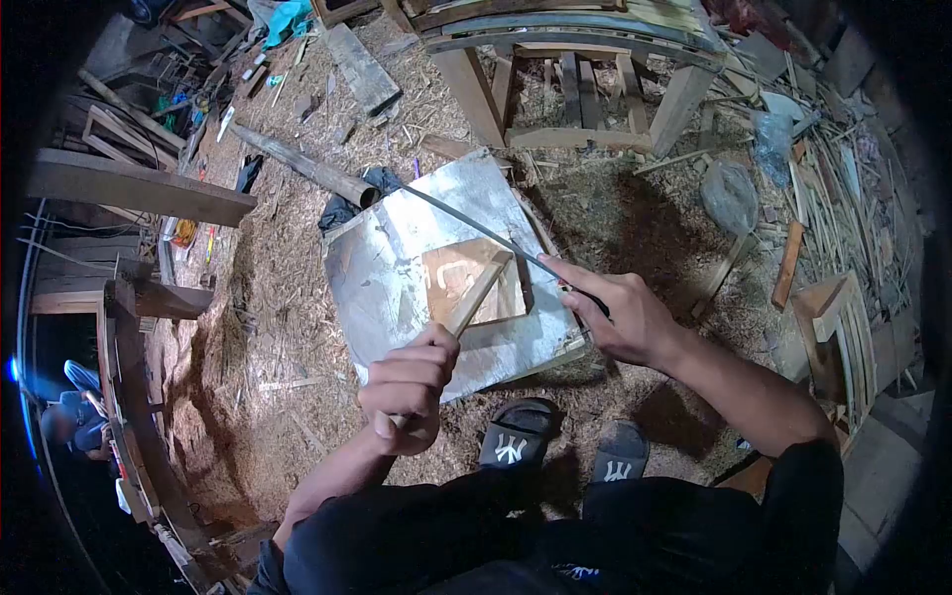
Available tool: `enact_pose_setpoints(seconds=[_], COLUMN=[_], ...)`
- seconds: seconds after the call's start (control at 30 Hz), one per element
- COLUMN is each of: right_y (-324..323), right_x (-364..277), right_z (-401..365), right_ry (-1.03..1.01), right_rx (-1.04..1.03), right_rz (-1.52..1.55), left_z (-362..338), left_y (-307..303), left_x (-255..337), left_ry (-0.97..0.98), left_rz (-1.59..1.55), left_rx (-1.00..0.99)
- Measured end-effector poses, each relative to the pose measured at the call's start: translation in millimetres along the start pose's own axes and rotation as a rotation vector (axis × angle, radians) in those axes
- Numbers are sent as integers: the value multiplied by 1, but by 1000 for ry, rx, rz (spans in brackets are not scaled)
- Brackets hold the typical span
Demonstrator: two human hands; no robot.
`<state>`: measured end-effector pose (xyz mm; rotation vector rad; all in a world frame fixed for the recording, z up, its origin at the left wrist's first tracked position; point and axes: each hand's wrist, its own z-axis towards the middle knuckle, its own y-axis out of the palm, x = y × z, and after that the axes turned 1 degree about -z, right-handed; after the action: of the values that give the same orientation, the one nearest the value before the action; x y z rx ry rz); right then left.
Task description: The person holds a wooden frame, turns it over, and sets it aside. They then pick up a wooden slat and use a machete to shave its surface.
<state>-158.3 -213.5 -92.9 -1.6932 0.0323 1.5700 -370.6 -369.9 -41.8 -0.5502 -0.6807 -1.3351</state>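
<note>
My left hand (407, 387) is wrapped round a narrow wooden stick (480, 294). The stick slants up and away, its far end over a square wooden block (448, 281) with a pale hooked mark. My right hand (625, 315) grips the near end of a long, thin dark tool (461, 216), which looks like a file. This tool reaches up and left, passing just beyond the stick's far tip in this view. Beneath both hands' work, the block lies on a pale, worn square board (362, 297) on the floor.
Wood shavings (268, 367) cover the floor. A round pole (297, 164) lies beyond the board, and a wooden frame (580, 137) stands at the back. Plastic bags (729, 196) and wood strips lie right. My slippers (518, 436) are near the board; another person (84, 421) sits far left.
</note>
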Motion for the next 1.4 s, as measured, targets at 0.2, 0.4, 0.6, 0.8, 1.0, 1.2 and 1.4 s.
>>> enact_pose_setpoints(seconds=[0.2, 0.4, 0.6, 0.8, 1.0, 1.2, 1.4], right_y=[1, -1, -6, -2, 14, -3, 8], right_x=[-8, -19, -25, -24, -16, -15, -11], right_z=[2, 5, 5, 10, -1, -2, 0], right_ry=[-40, -28, 126, -204, -85, 80, -391], right_rx=[10, -96, -233, 60, 51, -99, 323], right_rz=[80, 147, 167, 247, 259, 162, 316], left_z=[4, 10, 20, 31, 30, 30, 32], left_y=[-5, -14, -25, -24, -20, -17, -22], left_x=[6, 8, 10, 8, 2, 4, 5], left_ry=[-66, -105, -162, -158, -120, -146, -147], left_rz=[9, -49, -88, -111, -107, -69, -99], left_rx=[-100, -137, -193, -225, -218, -220, -269])
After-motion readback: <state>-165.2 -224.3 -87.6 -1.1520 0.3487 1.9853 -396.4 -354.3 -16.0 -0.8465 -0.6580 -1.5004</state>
